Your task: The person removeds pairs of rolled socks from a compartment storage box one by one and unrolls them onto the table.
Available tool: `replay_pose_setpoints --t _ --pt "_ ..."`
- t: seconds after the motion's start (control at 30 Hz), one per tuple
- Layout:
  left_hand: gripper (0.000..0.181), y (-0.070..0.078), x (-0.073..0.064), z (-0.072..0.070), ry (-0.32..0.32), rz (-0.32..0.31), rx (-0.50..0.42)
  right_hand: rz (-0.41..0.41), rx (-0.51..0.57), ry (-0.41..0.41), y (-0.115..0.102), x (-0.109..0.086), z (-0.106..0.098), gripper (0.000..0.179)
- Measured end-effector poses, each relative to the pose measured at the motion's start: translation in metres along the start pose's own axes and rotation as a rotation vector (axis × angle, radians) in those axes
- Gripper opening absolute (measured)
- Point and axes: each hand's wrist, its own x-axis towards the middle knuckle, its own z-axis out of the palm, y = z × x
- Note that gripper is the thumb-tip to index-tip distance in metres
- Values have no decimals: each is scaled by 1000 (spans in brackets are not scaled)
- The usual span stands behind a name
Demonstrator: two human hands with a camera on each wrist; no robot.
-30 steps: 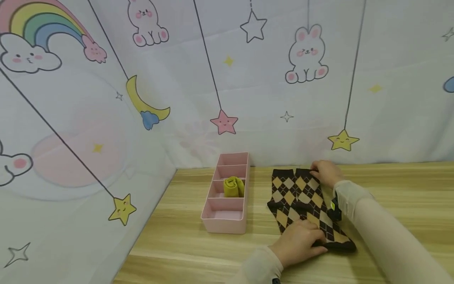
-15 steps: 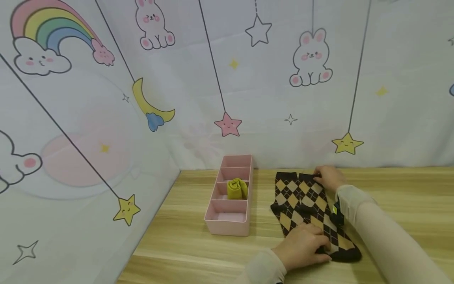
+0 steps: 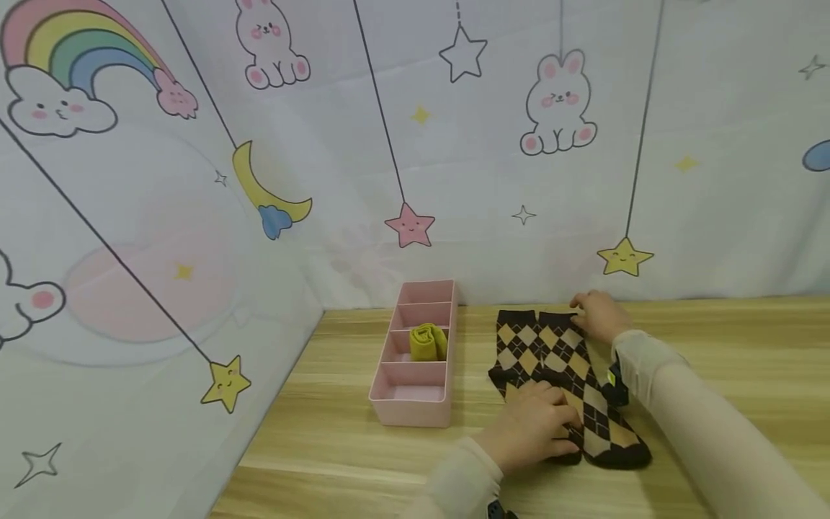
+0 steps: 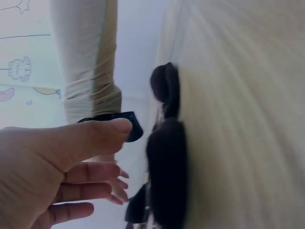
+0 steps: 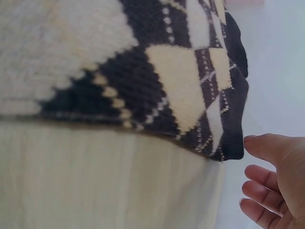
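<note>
A pair of argyle socks in black, tan and beige lies flat side by side on the table, the left sock [image 3: 516,346] and the right sock [image 3: 599,404]. My left hand [image 3: 532,425] is over the foot of the left sock and hides much of it. In the left wrist view its fingers [image 4: 88,191] are loosely bent, apart from the black toes [image 4: 167,171]. My right hand [image 3: 601,317] is at the right sock's cuff. Its thumb [image 5: 262,145] is at the cuff's edge in the right wrist view, and its relaxed fingers hold nothing.
Left of the socks stands a pink divided box [image 3: 411,414]. A rolled yellow-green cloth item [image 3: 426,342] sits in one of its several compartments. A white curtain [image 3: 493,267] with cartoon prints hangs behind the wooden table [image 3: 324,440] and along its left side.
My left hand has shifted left and away from me, off the right sock and over the left sock's foot. The right hand's fingers have lifted slightly from the cuff.
</note>
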Motion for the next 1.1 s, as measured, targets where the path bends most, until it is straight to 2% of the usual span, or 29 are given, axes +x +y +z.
replay_pose_setpoints --t 0.1,0.2,0.4,0.7,0.9,1.1 --pt "27 -4 -3 -8 12 -35 50 13 16 -2 -4 0 -4 32" --pt "30 -9 -9 -16 -7 -82 89 11 24 6 -8 0 -8 33" --pt "40 -19 -20 -33 -65 -157 84 -7 29 23 -14 0 -14 32" --pt "42 -40 -38 -54 -76 -261 34 -27 114 9 -29 -1 -13 32" --pt "43 -56 -51 -66 -135 -372 -41 -59 179 17 -51 0 -15 32" --pt "43 -73 -68 -76 -114 -448 -134 -92 236 -9 -72 3 -12 35"
